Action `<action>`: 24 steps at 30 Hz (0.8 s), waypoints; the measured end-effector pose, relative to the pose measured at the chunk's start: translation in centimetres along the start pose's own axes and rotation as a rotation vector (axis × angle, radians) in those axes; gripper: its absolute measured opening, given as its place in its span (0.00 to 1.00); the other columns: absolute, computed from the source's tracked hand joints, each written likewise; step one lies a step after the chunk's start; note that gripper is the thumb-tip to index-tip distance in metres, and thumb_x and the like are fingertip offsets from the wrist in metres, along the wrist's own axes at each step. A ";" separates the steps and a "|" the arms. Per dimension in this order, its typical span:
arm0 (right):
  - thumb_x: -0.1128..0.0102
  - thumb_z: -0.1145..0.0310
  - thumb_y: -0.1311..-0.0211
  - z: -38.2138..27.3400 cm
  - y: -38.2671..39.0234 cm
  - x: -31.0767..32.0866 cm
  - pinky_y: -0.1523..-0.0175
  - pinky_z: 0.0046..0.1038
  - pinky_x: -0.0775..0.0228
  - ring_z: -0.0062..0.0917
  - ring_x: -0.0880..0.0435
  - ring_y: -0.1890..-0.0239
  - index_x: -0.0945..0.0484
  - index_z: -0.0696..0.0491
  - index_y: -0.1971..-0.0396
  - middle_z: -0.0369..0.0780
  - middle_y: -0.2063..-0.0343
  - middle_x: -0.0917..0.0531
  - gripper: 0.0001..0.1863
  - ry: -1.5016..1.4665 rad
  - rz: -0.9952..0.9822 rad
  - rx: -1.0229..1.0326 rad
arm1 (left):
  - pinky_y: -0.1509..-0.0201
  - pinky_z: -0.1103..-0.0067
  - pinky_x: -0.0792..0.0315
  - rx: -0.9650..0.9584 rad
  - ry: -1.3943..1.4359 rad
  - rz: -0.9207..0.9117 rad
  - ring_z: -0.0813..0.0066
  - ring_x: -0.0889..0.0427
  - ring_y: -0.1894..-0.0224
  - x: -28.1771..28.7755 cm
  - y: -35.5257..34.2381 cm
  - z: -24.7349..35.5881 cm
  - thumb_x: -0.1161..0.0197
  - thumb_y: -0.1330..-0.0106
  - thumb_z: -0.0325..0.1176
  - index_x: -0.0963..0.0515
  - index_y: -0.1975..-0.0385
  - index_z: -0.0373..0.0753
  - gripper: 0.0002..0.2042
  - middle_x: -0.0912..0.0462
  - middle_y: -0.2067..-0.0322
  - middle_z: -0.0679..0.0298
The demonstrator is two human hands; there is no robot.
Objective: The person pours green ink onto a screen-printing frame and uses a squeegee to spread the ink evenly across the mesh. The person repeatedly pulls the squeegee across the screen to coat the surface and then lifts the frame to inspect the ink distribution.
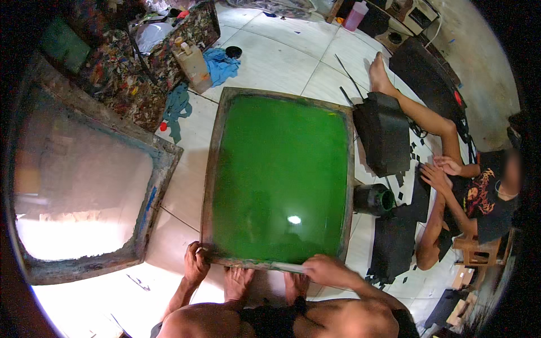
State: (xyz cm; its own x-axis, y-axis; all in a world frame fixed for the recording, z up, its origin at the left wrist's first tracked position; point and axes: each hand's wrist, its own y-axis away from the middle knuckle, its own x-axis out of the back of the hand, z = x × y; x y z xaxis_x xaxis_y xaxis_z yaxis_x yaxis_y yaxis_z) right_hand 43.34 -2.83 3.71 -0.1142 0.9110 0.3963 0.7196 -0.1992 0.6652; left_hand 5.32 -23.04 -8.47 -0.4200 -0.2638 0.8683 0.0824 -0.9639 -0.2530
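A framed printing screen (282,169) coated in glossy green lies in front of me, a bright reflection on its lower half. My left hand (195,262) is closed around the near left corner of its frame. At the near edge my right hand (326,270) closes on the end of a pale, narrow flat strip (284,266), which runs leftward along the green surface's border. What kind of tool the strip is I cannot tell. My bare feet (239,279) are below the frame's near edge. Right of the frame stands a dark jar (372,199) with green around its mouth.
A second framed screen (84,186) leans at the left. Black sheets (383,135) are stacked on the right, where another person (479,186) sits with a leg stretched out. Beyond the frame are a plastic jug (193,65), a blue cloth (221,65) and a pink bottle (355,16).
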 end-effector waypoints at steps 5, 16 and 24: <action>0.38 0.70 0.38 5.6 7.6 4.2 0.51 0.29 0.25 0.27 0.15 0.59 0.19 0.58 0.55 0.41 0.63 0.14 0.13 -1.326 0.653 -0.057 | 0.61 0.71 0.24 0.585 0.755 0.128 0.59 0.21 0.60 -1.0 0.8 0.2 0.40 0.31 0.36 0.30 0.55 0.33 0.14 0.21 0.62 0.52; 0.44 0.81 0.37 6.9 7.5 6.0 0.48 0.38 0.32 0.38 0.24 0.52 0.22 0.57 0.45 0.44 0.53 0.20 0.20 0.582 1.548 -0.311 | 0.70 0.80 0.28 0.253 0.120 -0.109 0.80 0.23 0.69 -1.4 0.7 -1.3 0.49 0.25 0.50 0.28 0.50 0.46 0.16 0.19 0.58 0.64; 0.40 0.80 0.43 8.9 6.1 4.9 0.50 0.37 0.36 0.35 0.30 0.55 0.21 0.43 0.44 0.38 0.49 0.22 0.26 0.722 1.496 -0.302 | 0.69 0.78 0.26 0.553 0.500 -0.051 0.73 0.21 0.68 -2.5 2.1 -1.8 0.54 0.25 0.54 0.26 0.52 0.36 0.24 0.17 0.60 0.58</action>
State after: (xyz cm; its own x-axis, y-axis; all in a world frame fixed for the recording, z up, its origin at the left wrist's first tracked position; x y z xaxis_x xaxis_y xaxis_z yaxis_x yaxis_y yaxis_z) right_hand 53.29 3.66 4.13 0.1688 -0.4502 0.8768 0.3414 -0.8078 -0.4806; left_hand 4.93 -24.38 -11.92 -0.7852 -0.2986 0.5425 0.4393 -0.8860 0.1481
